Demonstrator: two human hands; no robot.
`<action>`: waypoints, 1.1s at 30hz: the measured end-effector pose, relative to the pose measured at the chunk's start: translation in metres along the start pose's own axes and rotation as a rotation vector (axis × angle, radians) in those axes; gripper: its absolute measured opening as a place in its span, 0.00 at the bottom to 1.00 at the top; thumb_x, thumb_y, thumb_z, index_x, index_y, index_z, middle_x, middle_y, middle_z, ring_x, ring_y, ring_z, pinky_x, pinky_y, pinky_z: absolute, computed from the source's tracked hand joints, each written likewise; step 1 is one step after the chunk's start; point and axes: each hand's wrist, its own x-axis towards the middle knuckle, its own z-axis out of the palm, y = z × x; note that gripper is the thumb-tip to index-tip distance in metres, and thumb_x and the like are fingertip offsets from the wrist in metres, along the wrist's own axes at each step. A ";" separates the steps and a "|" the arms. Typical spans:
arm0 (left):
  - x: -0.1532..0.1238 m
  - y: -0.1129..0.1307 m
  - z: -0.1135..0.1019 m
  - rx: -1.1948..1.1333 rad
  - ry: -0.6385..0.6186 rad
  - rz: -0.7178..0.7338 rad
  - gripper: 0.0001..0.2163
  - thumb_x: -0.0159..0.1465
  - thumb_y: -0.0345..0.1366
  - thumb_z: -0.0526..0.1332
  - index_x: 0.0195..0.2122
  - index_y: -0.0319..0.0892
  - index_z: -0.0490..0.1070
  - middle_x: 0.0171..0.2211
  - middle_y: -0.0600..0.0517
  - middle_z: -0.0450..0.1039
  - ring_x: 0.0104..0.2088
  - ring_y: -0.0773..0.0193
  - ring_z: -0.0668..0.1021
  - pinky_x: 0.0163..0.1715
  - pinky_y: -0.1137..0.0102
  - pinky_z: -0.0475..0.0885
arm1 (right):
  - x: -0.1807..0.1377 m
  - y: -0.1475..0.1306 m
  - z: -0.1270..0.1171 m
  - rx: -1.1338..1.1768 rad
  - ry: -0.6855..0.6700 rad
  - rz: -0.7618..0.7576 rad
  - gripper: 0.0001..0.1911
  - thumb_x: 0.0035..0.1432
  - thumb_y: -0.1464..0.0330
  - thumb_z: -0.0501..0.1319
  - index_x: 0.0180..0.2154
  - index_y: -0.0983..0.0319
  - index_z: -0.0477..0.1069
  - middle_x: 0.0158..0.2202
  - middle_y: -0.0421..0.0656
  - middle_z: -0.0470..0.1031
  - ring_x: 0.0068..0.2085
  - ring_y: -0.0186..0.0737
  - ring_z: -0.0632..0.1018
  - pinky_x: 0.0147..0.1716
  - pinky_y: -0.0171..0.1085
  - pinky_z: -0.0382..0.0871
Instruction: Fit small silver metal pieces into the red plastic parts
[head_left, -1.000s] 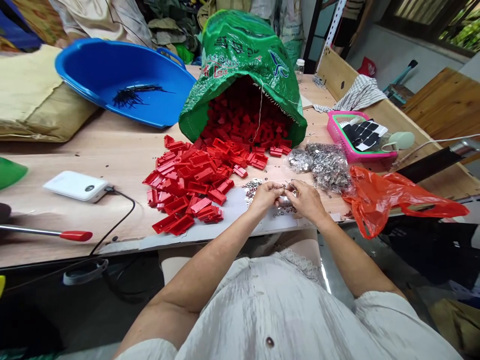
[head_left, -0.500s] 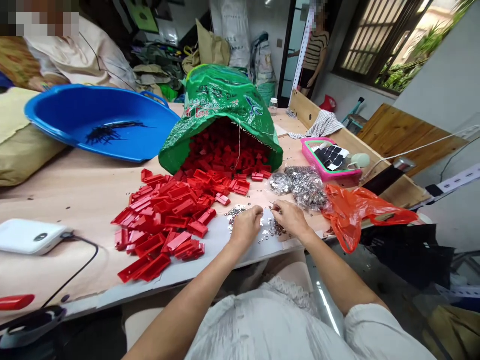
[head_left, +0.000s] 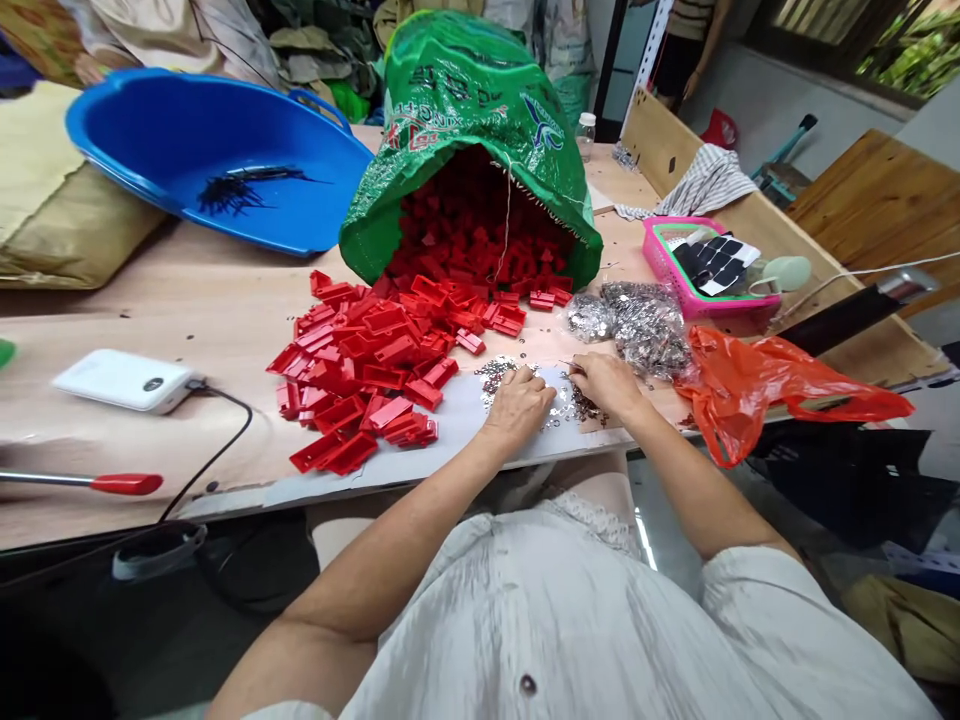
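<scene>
My left hand (head_left: 519, 402) rests on the table edge over a scatter of small silvery metal bits (head_left: 501, 374), its fingers curled down among them. A little to the right, my right hand (head_left: 609, 380) pinches at the same scatter, fingertips pressed together on something too small to name. Just left of my hands lies a pile of red plastic pieces (head_left: 367, 370), spilling from a green woven sack (head_left: 465, 90) lying on its side. Clear bags of more metal bits (head_left: 637, 320) sit beyond my right hand.
A blue basin (head_left: 187, 130) with dark thin parts stands at the back left. A white power bank (head_left: 124, 380) with a cable and a red-handled tool (head_left: 112, 483) lie at the left. An orange plastic bag (head_left: 757, 385) and a pink basket (head_left: 667, 260) are at the right.
My hands, joined in front of me a second ago, have parted and dropped onto the metal bits. The view swung up and back down.
</scene>
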 end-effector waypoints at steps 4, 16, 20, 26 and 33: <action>-0.008 0.002 -0.007 -0.046 -0.042 -0.013 0.10 0.63 0.26 0.57 0.37 0.44 0.78 0.34 0.46 0.77 0.42 0.52 0.70 0.40 0.58 0.60 | -0.001 0.007 -0.004 0.081 -0.051 -0.065 0.11 0.63 0.65 0.57 0.41 0.56 0.78 0.43 0.44 0.80 0.44 0.44 0.78 0.39 0.36 0.65; 0.038 0.027 0.004 -0.090 -0.062 0.064 0.10 0.65 0.29 0.56 0.38 0.42 0.77 0.34 0.45 0.76 0.39 0.54 0.70 0.38 0.61 0.61 | -0.047 0.040 0.004 0.165 -0.023 -0.054 0.07 0.60 0.69 0.61 0.41 0.57 0.74 0.43 0.43 0.78 0.47 0.42 0.75 0.42 0.36 0.64; 0.046 0.028 0.011 -0.075 -0.075 0.072 0.09 0.64 0.28 0.56 0.35 0.42 0.77 0.34 0.45 0.76 0.40 0.54 0.69 0.38 0.61 0.61 | -0.048 0.051 0.013 0.190 0.006 -0.013 0.07 0.61 0.68 0.60 0.41 0.57 0.74 0.43 0.42 0.77 0.44 0.41 0.75 0.41 0.36 0.64; 0.046 0.024 0.012 -0.068 -0.064 0.054 0.09 0.64 0.28 0.55 0.34 0.42 0.76 0.35 0.46 0.77 0.40 0.53 0.70 0.38 0.60 0.60 | -0.051 0.051 0.010 0.222 0.027 -0.043 0.12 0.60 0.70 0.61 0.46 0.56 0.74 0.46 0.41 0.76 0.47 0.42 0.74 0.45 0.36 0.65; 0.042 0.023 0.009 -0.077 -0.025 0.044 0.10 0.67 0.30 0.54 0.37 0.42 0.75 0.37 0.44 0.76 0.42 0.52 0.71 0.41 0.59 0.61 | -0.051 0.036 0.011 0.239 0.010 -0.026 0.13 0.61 0.73 0.58 0.47 0.57 0.73 0.47 0.43 0.76 0.50 0.42 0.73 0.50 0.37 0.64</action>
